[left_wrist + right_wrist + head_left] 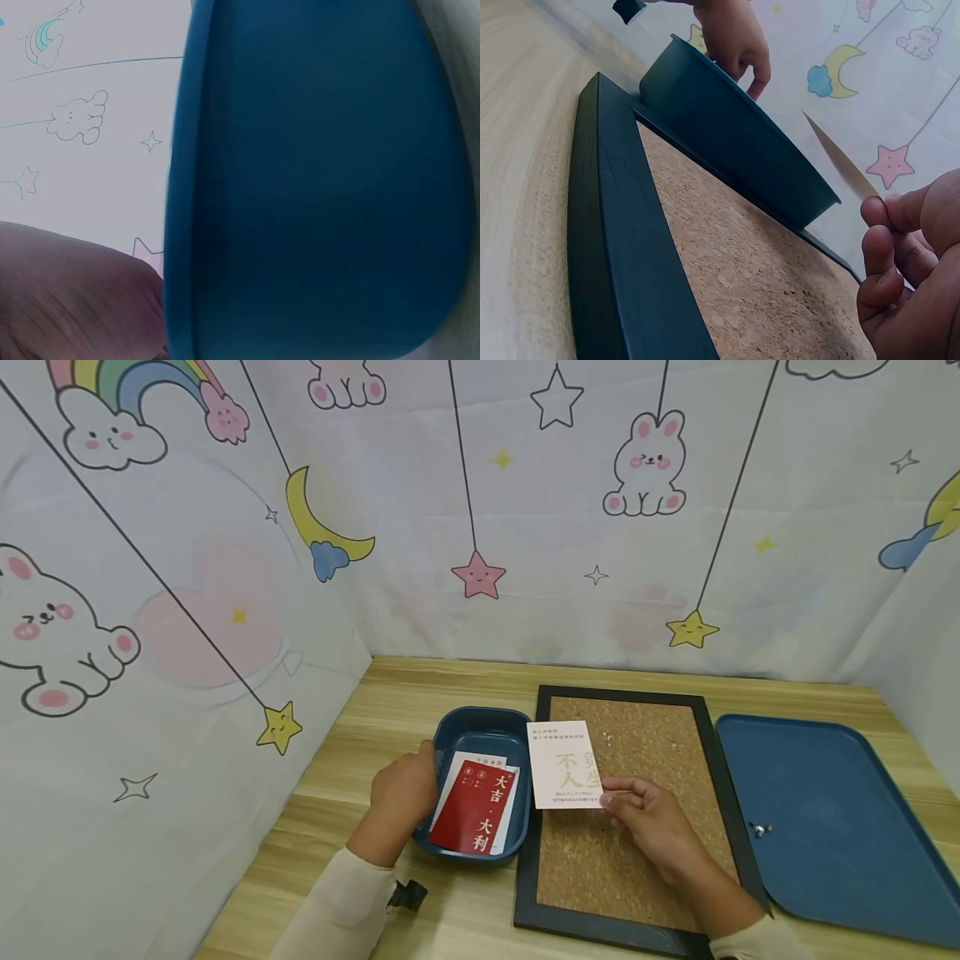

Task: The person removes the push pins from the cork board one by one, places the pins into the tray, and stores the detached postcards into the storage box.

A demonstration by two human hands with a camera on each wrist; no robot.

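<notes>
Between thumb and fingers my right hand (652, 827) pinches a white card (562, 764) by its lower right corner. The card carries pale gold characters and is held up over the left side of a black-framed cork board (585, 877). My left hand (405, 789) grips the left rim of a deep blue plastic bin (487, 735), its fingers bent over the edge in the right wrist view. Inside the bin, a red card (476, 810) with white characters lies on top of white cards. The bin's outer wall (322, 180) fills most of the left wrist view.
To the right of the board lies a flat blue tray (840, 860) with small shiny metal pieces (760, 831) near its left edge. The wooden table (450, 681) backs onto a white curtain (420, 527) printed with bunnies and stars.
</notes>
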